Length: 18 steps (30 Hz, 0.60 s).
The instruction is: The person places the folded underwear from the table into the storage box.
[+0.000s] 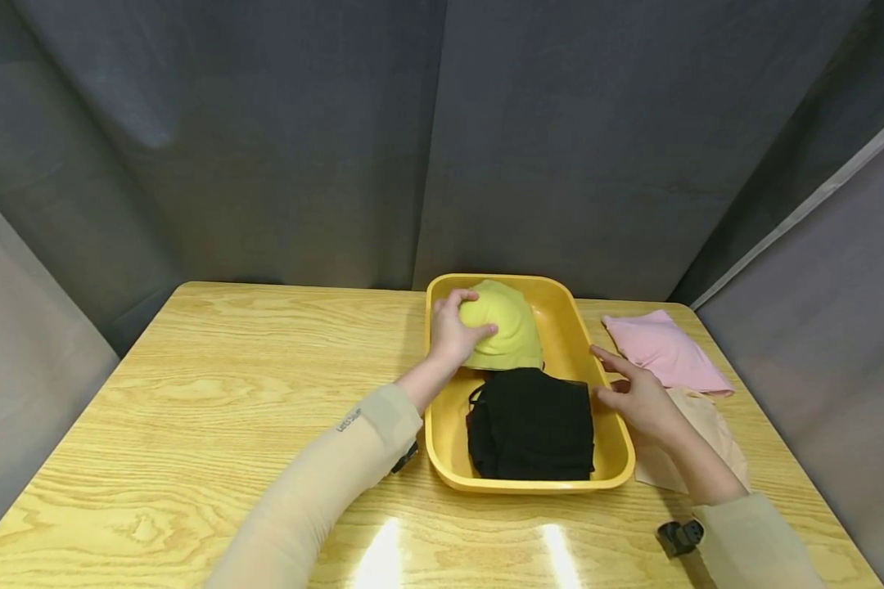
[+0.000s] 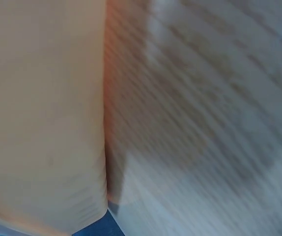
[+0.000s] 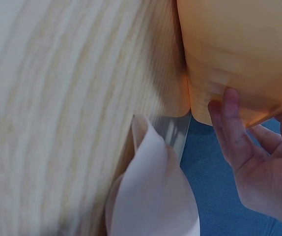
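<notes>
A yellow rectangular plastic tray stands on the wooden table. In its far half lies a yellow dome-shaped folded garment; my left hand holds its left side, thumb and fingers curved over the dome. The near half contains a folded black garment with a thin strap. My right hand rests at the tray's right edge, thumb and index finger at the rim. In the right wrist view, straight fingers touch the tray's outer wall. The left wrist view shows only the tray's wall and tabletop, not the hand.
Right of the tray lie a pink folded garment and, nearer, a beige cloth item, partly hidden by my right forearm. The wooden table extends to the left. Grey curtains enclose its back and sides.
</notes>
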Available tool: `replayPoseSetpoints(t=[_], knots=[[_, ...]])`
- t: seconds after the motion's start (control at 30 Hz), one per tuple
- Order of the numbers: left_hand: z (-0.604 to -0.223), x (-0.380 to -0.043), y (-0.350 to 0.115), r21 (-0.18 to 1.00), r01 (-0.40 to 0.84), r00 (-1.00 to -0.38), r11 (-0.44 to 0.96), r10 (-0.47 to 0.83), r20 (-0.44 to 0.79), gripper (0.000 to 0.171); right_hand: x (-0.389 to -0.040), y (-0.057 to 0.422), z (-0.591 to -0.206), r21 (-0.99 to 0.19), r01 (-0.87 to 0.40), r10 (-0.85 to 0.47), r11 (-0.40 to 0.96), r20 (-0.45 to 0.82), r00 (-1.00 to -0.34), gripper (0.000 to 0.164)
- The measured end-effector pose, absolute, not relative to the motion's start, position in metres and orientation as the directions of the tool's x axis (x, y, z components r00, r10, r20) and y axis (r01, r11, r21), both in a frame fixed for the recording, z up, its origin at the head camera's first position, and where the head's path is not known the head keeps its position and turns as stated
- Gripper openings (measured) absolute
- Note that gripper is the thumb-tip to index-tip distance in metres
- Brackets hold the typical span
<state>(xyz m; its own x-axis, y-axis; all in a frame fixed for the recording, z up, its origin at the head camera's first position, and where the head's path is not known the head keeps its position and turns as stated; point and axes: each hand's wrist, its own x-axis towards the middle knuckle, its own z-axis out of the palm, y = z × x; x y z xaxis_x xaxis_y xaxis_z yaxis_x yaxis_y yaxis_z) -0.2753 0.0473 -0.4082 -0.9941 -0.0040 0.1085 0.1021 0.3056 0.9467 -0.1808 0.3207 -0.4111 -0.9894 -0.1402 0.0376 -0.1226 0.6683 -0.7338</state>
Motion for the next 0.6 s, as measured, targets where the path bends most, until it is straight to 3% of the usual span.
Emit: replayPoseSetpoints(t=[0.6], knots=[[-0.4116,-0.2778,0.0488,0.875,0.048,-0.999,0.482,0.021,0.043,0.064,-0.1796,0.3218,-0.4083,-0.725,-0.11,-0.15,0.68,0.009,-0.989,0.064]])
